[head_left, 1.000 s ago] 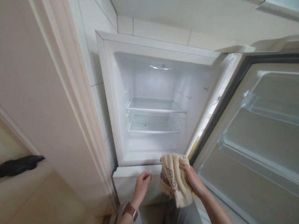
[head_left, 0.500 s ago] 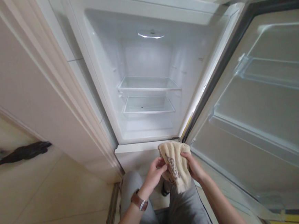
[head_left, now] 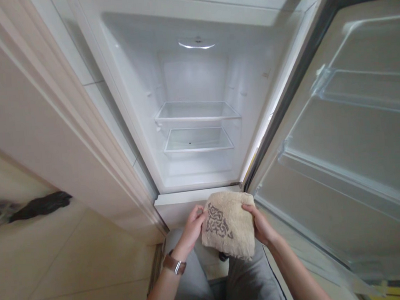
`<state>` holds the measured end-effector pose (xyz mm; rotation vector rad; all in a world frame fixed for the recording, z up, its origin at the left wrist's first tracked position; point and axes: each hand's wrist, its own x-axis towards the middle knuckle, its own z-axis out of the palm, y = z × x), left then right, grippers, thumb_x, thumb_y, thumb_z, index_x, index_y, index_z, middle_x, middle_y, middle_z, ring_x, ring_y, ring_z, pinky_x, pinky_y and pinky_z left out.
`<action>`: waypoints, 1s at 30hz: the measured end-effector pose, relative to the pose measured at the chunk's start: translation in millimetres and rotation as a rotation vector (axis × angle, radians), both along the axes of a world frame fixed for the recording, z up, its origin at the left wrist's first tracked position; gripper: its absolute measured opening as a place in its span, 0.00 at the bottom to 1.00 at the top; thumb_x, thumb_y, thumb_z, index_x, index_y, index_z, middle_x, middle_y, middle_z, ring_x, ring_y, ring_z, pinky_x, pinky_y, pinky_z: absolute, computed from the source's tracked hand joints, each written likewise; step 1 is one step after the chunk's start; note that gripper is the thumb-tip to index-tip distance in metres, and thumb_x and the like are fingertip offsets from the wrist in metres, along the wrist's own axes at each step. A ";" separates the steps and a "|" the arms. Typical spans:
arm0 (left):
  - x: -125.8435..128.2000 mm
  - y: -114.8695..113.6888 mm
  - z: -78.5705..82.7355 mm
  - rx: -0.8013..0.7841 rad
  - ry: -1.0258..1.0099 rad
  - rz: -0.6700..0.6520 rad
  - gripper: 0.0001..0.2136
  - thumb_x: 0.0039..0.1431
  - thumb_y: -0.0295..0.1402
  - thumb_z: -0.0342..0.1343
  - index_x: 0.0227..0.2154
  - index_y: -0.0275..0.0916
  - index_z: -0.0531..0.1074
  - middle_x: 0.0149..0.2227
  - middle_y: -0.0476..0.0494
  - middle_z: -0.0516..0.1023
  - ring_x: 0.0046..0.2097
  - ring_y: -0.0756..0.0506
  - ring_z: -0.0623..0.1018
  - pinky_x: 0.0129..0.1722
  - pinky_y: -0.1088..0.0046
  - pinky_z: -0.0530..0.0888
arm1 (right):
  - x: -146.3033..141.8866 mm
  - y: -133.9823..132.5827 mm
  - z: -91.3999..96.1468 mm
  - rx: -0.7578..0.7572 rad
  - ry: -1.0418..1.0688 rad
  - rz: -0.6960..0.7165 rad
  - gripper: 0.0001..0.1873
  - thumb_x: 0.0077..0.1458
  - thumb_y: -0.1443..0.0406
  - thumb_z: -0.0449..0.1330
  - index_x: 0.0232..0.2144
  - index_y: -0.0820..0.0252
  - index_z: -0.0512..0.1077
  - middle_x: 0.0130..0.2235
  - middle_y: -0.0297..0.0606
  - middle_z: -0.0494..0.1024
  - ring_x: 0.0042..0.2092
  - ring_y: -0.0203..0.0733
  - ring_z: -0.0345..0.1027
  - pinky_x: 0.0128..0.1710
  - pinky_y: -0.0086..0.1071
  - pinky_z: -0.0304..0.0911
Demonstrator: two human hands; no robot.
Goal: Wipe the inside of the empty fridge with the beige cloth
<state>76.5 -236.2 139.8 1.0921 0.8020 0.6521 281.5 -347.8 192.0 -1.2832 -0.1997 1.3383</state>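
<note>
A beige towel (head_left: pixel 238 223) with a dark scroll pattern is stretched between my two hands, above my lap. My left hand (head_left: pixel 193 227), with a brown-strapped watch on its wrist, pinches the towel's left edge. Gripping the upper right edge is my right hand (head_left: pixel 261 221), its thumb on top and the other fingers hidden behind the cloth. Just beyond the towel stands an open fridge (head_left: pixel 194 76), lit inside, with an upper glass shelf (head_left: pixel 197 111) and a lower glass shelf (head_left: pixel 197 140).
On the right the fridge door (head_left: pixel 356 156) stands wide open, with clear door racks (head_left: pixel 333 172) and a dark seal. A door frame (head_left: pixel 65 109) rises close by on the left. Past it a black object (head_left: pixel 41 205) lies on the tiled floor (head_left: pixel 90 255).
My left hand has moved left with the towel's edge, so the folded cloth is now spread flatter and wider. My right hand keeps its hold. The view has shifted slightly.
</note>
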 end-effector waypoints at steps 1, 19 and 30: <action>-0.2 0.2 -1.5 0.004 0.030 -0.031 0.15 0.54 0.43 0.60 0.38 0.41 0.65 0.31 0.51 0.75 0.33 0.49 0.74 0.31 0.77 0.67 | -1.9 0.7 0.7 -0.007 0.025 -0.006 0.26 0.48 0.56 0.64 0.48 0.63 0.74 0.40 0.45 0.82 0.46 0.53 0.77 0.54 0.45 0.69; 4.0 -14.9 3.6 -0.484 -0.260 -0.135 0.27 0.48 0.45 0.71 0.46 0.33 0.74 0.44 0.34 0.82 0.50 0.35 0.81 0.54 0.57 0.76 | -14.6 -0.4 -2.6 0.014 0.192 0.104 0.22 0.51 0.56 0.63 0.45 0.64 0.76 0.41 0.45 0.83 0.48 0.51 0.77 0.54 0.41 0.70; 7.9 -15.6 -2.4 -0.592 -0.264 -0.168 0.23 0.49 0.38 0.72 0.46 0.30 0.76 0.43 0.30 0.83 0.45 0.34 0.83 0.48 0.58 0.81 | -19.8 9.0 -13.8 0.024 0.128 0.109 0.24 0.52 0.55 0.64 0.47 0.65 0.76 0.43 0.45 0.83 0.49 0.51 0.77 0.53 0.39 0.71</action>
